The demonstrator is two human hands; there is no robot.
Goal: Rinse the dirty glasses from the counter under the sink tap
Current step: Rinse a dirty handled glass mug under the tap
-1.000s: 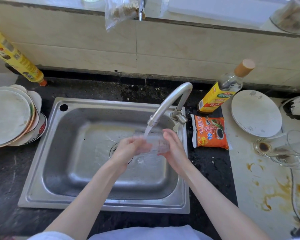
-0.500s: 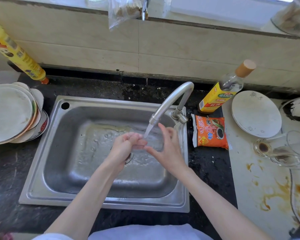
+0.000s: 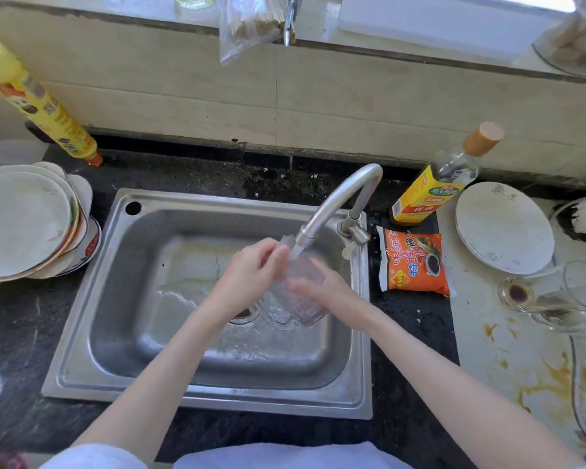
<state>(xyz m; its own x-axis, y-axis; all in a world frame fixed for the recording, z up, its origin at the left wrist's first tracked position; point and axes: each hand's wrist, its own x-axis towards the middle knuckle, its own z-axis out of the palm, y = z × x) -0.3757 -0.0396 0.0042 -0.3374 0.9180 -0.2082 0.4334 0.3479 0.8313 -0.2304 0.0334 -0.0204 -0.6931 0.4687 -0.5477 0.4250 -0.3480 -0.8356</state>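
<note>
clear ribbed glass [image 3: 301,299] under running tap [image 3: 322,214], left hand [image 3: 254,269] and right hand [image 3: 322,289] fingers curled gripping it; stained glasses [image 3: 552,299] on worktop still unrinsed.

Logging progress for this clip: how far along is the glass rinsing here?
Done: nothing visibly finished; no rinsed glass is set aside. In hand: both the left hand and right hand hold one clear glass under the running tap over the sink. Left: the stained glasses on the right counter still wait.
</note>
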